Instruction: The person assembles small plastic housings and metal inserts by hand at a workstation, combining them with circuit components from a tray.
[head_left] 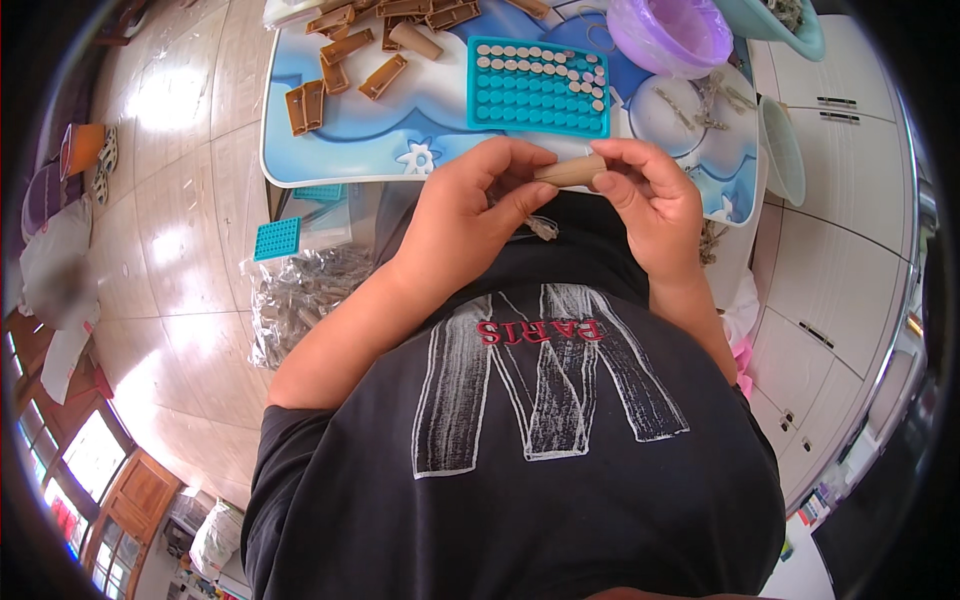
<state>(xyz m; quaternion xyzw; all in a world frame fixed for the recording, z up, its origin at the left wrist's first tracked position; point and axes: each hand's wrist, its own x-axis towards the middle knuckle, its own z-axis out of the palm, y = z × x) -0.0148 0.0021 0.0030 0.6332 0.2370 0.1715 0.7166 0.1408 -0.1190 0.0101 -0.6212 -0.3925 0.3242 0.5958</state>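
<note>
Over the near edge of the table, my left hand [478,195] and my right hand [655,200] hold a short tan tube [572,171] between them. The tube lies nearly level, its left end pinched by my left thumb and fingers, its right end by my right fingertips. Below my left fingers hangs a pale, stringy tuft [543,228]; whether it joins the tube I cannot tell. Just beyond my hands lies a teal tray [520,118] with rows of round wells. Small pale discs [515,65] fill its far rows and part of its right side.
Several brown trough-shaped pieces [383,77] lie at the table's far left. A lined purple basin [665,35] stands far right, near grey twisted bundles [715,95]. Left of me are a bag of bundles [305,300] and a small teal tray [277,239]. Cabinets [840,180] flank the right.
</note>
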